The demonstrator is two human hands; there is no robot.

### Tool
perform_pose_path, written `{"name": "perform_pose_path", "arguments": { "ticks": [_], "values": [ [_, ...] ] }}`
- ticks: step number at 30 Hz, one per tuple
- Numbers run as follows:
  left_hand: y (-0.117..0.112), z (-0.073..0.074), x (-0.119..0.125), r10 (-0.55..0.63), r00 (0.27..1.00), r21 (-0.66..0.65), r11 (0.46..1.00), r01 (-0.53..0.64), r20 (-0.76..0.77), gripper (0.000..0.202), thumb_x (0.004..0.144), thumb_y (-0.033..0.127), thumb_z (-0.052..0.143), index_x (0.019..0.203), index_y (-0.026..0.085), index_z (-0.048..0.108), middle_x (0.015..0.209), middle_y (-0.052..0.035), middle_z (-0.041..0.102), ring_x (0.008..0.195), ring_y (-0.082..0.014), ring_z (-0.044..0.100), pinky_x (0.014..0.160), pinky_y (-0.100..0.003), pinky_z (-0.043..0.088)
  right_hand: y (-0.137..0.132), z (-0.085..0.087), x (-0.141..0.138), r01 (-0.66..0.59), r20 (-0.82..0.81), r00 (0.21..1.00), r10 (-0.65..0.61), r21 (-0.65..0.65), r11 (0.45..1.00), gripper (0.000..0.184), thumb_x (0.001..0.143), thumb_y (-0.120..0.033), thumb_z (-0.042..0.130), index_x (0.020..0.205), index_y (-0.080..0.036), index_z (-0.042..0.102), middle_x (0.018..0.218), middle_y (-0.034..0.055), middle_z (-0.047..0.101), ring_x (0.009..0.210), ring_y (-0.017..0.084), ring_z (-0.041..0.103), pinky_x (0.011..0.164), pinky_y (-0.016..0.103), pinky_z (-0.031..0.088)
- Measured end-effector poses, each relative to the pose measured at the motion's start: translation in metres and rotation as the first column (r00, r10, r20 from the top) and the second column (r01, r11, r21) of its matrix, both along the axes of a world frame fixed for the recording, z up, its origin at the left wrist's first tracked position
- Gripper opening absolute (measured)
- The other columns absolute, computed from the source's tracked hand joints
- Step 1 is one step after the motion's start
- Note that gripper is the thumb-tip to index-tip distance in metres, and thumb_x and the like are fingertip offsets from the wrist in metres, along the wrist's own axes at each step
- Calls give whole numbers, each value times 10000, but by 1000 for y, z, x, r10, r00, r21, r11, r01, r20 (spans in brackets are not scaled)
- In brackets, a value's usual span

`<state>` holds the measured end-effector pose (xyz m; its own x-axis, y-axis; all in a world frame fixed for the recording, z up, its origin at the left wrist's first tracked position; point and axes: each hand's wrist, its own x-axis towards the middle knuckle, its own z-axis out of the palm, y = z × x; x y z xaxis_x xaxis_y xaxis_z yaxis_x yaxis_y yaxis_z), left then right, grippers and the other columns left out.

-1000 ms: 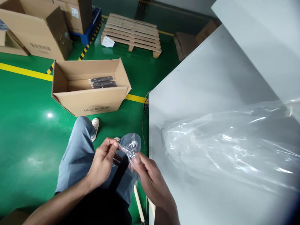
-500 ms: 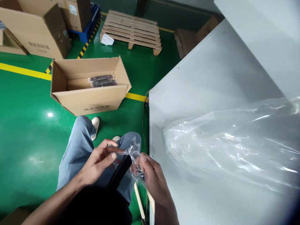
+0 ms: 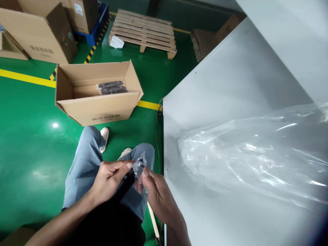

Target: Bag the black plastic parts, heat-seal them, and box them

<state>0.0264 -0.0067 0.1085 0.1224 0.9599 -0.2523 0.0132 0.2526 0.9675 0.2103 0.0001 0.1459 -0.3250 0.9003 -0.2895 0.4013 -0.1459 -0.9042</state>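
Observation:
Over my lap, my left hand [image 3: 110,179] and my right hand [image 3: 156,193] both pinch a small clear plastic bag [image 3: 139,164] that covers the end of a long black bar [image 3: 125,186]. The left fingers close on the bag's near side and rest along the bar. The right thumb and fingers grip the crumpled bag top from the other side. The bar's lower end disappears between my legs.
A white table [image 3: 217,102] fills the right side, with a large clear plastic sheet [image 3: 251,153] lying on it. On the green floor ahead stands an open cardboard box [image 3: 97,102] holding bagged black parts [image 3: 112,87]. More cartons [image 3: 38,30] and a wooden pallet [image 3: 143,32] lie beyond.
My hands have drawn closer together and slightly lower. The loose bag has been gathered tighter around the bar's end, and my left fingers have closed onto it.

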Motion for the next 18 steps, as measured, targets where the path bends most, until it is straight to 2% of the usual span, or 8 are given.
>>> {"name": "perform_pose_path", "arguments": {
  "ticks": [3, 6, 8, 11, 13, 16, 18],
  "values": [
    [8, -2, -2, 158, 976, -260, 959, -114, 153, 475, 906, 612, 723, 929, 146, 814, 781, -46, 745, 680, -177, 669, 625, -256, 526, 0, -2, 5, 5, -82, 997, -10, -58, 998, 524, 1093, -533, 349, 708, -242, 554, 646, 17, 630, 670, 183, 628, 684, 327, 457],
    [16, -6, -6, 334, 927, -382, 890, -250, 171, 579, 795, 733, 765, 839, 156, 750, 644, -9, 640, 494, -127, 541, 472, -233, 440, -2, -7, 7, 89, -256, 958, -127, -155, 984, 569, 1060, -612, 387, 641, -243, 495, 577, -1, 567, 630, 188, 628, 679, 335, 477],
    [17, -9, -7, 300, 939, -392, 895, -215, 171, 606, 780, 763, 758, 831, 159, 730, 615, 9, 576, 485, -105, 492, 462, -211, 411, -3, -11, 6, 114, -307, 935, -177, -212, 971, 581, 1035, -662, 415, 624, -253, 450, 564, -3, 566, 626, 198, 641, 697, 348, 498],
    [10, -17, -9, 179, 958, -425, 903, -69, 225, 590, 801, 736, 749, 893, 152, 747, 743, -47, 643, 655, -150, 591, 520, -204, 456, -5, -20, -1, 174, -243, 940, -238, -258, 950, 584, 1004, -720, 447, 634, -268, 443, 609, 17, 632, 671, 213, 651, 734, 360, 513],
    [5, -25, -15, 216, 919, -479, 877, -34, 329, 578, 782, 695, 771, 966, 147, 749, 827, -79, 676, 738, -187, 634, 561, -230, 506, -4, -27, -4, 272, -231, 908, -348, -306, 912, 590, 957, -768, 498, 647, -270, 437, 619, 12, 628, 669, 209, 629, 715, 355, 516],
    [3, -40, -29, 315, 813, -579, 815, 33, 490, 548, 731, 593, 838, 1032, 153, 711, 772, -40, 624, 676, -183, 641, 579, -262, 537, -1, -36, -3, 365, -291, 811, -507, -425, 828, 606, 873, -817, 584, 673, -267, 426, 579, -13, 586, 658, 206, 613, 717, 357, 541],
    [4, -51, -39, 362, 798, -630, 776, 29, 482, 499, 757, 565, 837, 1002, 160, 677, 730, -14, 590, 623, -168, 630, 569, -259, 530, 1, -38, 0, 379, -310, 770, -558, -482, 790, 604, 845, -817, 624, 680, -266, 439, 555, -21, 586, 624, 199, 602, 743, 376, 563]
  ]
}}
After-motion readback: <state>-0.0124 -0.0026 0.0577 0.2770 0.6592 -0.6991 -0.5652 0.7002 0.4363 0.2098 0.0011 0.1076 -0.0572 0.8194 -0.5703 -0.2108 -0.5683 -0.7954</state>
